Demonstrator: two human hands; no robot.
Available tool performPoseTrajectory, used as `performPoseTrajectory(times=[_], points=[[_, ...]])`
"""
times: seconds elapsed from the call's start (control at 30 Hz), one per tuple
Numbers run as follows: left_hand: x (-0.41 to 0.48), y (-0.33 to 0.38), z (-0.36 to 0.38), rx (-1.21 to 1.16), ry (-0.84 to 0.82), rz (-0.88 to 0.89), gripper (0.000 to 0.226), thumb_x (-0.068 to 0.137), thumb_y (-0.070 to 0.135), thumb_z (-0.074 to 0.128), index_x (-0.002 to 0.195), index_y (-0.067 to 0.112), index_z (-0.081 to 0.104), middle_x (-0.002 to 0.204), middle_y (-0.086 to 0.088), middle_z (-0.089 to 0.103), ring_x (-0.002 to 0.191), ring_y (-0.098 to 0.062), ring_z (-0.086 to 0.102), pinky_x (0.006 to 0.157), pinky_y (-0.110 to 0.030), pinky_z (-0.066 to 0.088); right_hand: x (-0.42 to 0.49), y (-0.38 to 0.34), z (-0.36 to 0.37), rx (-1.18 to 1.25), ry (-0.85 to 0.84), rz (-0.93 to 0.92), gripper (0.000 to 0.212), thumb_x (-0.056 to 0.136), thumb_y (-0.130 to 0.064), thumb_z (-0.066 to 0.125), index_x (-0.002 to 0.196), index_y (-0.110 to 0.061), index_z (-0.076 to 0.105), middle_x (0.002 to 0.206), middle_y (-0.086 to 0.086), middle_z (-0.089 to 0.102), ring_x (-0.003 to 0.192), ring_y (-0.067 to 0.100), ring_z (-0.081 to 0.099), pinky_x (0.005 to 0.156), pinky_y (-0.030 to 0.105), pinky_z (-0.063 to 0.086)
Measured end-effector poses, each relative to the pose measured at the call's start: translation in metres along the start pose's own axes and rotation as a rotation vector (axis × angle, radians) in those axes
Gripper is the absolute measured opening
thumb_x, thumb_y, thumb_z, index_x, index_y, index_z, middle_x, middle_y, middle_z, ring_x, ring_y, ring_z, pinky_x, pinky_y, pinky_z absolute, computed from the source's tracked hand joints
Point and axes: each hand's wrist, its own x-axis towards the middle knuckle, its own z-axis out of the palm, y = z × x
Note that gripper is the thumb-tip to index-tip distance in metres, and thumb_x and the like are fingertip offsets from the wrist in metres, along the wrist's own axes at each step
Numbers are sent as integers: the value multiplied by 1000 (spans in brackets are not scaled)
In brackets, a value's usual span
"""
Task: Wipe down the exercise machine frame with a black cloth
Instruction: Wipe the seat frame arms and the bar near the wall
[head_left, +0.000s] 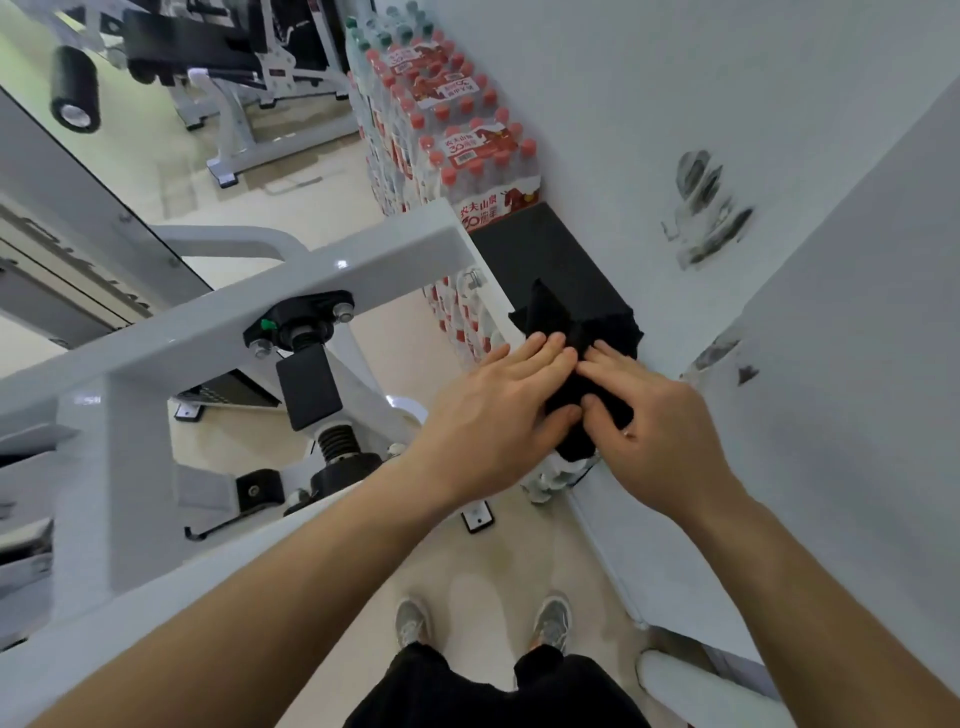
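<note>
Both hands bunched up on the black cloth (566, 332)

My left hand (498, 415) lays its fingers fairly flat over the cloth with the thumb tucked under it, and my right hand (660, 431) pinches the same wad with curled fingers. The cloth's soft and crumpled, held up beside the scuffed white wall (675, 104), just right of the glossy white machine frame (363, 265). Shrink-wrapped packs of red-capped water bottles (457, 150) are stacked past the beam, and my grey sneakers (413, 621) are down on the pale floor (498, 561).
</note>
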Motion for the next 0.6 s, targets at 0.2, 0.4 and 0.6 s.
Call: performPoseTrajectory(times=[0.2,0.4,0.6], points=[[-17,6,2,106,41,206,54,95,40,61,144,19,51,148,1,53,139,-17,45,116,-35,32,-48,-17,20,283,216,228,38,90,-29,55,127,-30,65,108,-28,67,99,-8,64,79,5,48],[17,4,-8,203,-186,416,37,88,45,56,122,30,61,110,10,68,105,-17,64,102,-34,45,-71,-34,56,349,411,532,34,90,-34,54,123,-37,61,103,-33,65,95,-8,63,75,6,47],[14,5,-26,256,-225,550,27,91,35,58,117,30,63,103,8,69,99,-20,59,87,-40,52,-78,-57,58,437,482,556,33,93,-20,56,121,-35,65,109,-17,71,104,5,66,91,32,53]])
